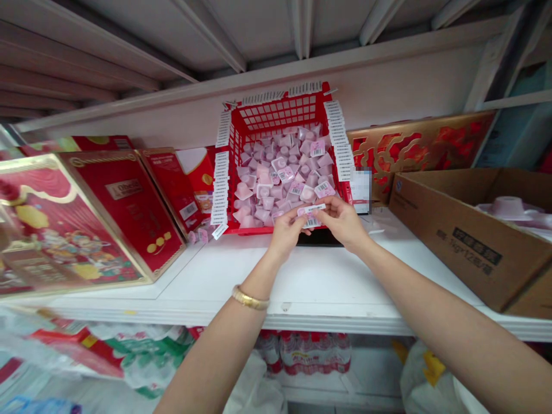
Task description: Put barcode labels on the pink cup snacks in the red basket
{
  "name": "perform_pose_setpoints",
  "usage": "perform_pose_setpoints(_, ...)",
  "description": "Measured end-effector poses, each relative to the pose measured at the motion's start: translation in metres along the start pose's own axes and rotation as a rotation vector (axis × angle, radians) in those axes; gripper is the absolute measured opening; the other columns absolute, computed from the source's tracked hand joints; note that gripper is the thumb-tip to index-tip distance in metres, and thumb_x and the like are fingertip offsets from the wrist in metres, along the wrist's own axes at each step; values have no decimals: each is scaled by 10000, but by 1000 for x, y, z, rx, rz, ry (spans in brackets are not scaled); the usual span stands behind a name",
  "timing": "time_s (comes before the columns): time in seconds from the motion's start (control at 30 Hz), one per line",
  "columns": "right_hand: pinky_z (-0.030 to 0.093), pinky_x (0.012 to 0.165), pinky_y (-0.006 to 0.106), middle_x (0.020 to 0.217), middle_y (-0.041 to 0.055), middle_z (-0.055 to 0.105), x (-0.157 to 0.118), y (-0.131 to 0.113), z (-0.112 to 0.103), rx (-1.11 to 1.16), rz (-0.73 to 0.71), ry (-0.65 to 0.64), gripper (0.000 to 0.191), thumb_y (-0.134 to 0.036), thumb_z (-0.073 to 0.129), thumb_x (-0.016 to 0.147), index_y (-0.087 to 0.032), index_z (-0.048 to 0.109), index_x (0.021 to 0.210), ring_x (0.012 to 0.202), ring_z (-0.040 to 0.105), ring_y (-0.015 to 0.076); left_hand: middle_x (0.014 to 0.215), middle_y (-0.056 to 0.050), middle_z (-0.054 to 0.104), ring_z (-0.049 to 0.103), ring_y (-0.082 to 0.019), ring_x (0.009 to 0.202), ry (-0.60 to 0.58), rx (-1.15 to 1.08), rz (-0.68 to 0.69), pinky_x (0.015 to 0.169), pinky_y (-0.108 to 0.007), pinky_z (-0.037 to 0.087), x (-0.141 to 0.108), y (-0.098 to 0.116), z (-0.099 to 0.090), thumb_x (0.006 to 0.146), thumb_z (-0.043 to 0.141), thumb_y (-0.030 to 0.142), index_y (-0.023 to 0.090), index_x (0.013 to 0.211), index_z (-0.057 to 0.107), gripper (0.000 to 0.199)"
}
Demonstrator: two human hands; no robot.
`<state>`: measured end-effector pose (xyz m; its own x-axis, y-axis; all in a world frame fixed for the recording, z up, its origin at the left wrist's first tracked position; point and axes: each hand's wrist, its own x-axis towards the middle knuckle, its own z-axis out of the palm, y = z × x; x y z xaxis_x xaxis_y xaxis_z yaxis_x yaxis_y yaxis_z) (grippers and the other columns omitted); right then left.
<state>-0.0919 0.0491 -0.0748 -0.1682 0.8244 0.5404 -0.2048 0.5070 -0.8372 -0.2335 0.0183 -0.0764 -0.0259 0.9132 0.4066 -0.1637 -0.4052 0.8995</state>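
Both hands meet at the front rim of a red plastic basket (248, 231), which is full of small pink cups (268, 202) with printed lids. My left hand (287, 229) pinches the left side of one pink cup (311, 221) whose barcode lid faces up. From the right, my right hand (341, 219) holds the same cup, its thumb and fingers at a white label strip (314, 209) lying across the lid. Rows of white label strips (221, 178) hang along the left, back and right rims of the basket.
Red gift boxes (125, 201) stand on the left of the white shelf (233, 276), with a few pink cups (202, 234) beside them. An open cardboard box (466, 247) stands at the right. Bottled drinks (314, 352) sit on the shelf below.
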Motion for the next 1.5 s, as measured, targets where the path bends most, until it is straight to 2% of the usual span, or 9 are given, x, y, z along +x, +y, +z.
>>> perform_pose_setpoints(0.13, 500, 601, 280, 681, -23, 640, -1, 0, 2, 0, 33, 17, 309, -421, 747, 627, -210, 598, 796, 617, 588, 135, 687, 12, 675, 583, -94, 575, -27, 1, -14, 500, -195, 483, 0, 0, -1, 697, 662, 207, 124, 1035, 738, 356)
perform_pose_setpoints(0.43, 455, 577, 263, 627, -51, 586, 0, -3, -2, -13, 47, 16, 219, -377, 614, 655, -208, 584, 791, 582, 550, 119, 718, 0, 686, 586, -97, 595, -33, -2, -14, 526, -199, 490, 0, -3, -4, 674, 636, 193, 118, 1094, 731, 438)
perform_pose_setpoints(0.63, 424, 557, 254, 635, -51, 578, -1, -4, -1, -31, 37, 18, 254, -393, 691, 630, -208, 581, 765, 566, 509, 106, 731, 1, 695, 585, -97, 591, -33, 16, -15, 536, -206, 498, 1, -4, -5, 663, 636, 195, 127, 1097, 733, 450)
perform_pose_setpoints(0.9, 453, 588, 262, 625, -55, 572, 1, -2, -2, -11, 49, 4, 211, -385, 628, 662, -214, 580, 776, 585, 530, 117, 751, -6, 717, 592, -95, 590, -31, -25, -12, 529, -205, 501, 2, -4, -4, 650, 648, 207, 132, 1063, 747, 431)
perform_pose_setpoints(1.07, 471, 605, 275, 672, -38, 606, -1, -2, -1, 1, 54, 1, 298, -423, 720, 633, -215, 572, 788, 603, 550, 125, 762, -2, 719, 601, -100, 616, -40, -37, -3, 541, -203, 509, 2, -5, -4, 642, 659, 196, 141, 1030, 753, 403)
perform_pose_setpoints(1.33, 465, 601, 275, 653, -43, 594, -1, -2, 0, -28, 40, -15, 298, -448, 685, 658, -214, 568, 800, 595, 540, 125, 923, -38, 731, 631, -113, 684, -38, 28, 26, 590, -216, 546, 2, -6, -5, 668, 666, 191, 140, 1122, 684, 458)
perform_pose_setpoints(1.5, 436, 602, 265, 692, -36, 592, -1, -17, 2, -111, -40, 31, 265, -416, 685, 681, -223, 533, 779, 621, 531, 128, 1053, -57, 680, 669, -132, 762, 31, 89, 84, 611, -237, 582, -2, 10, 6, 678, 732, 255, 165, 1059, 592, 416)
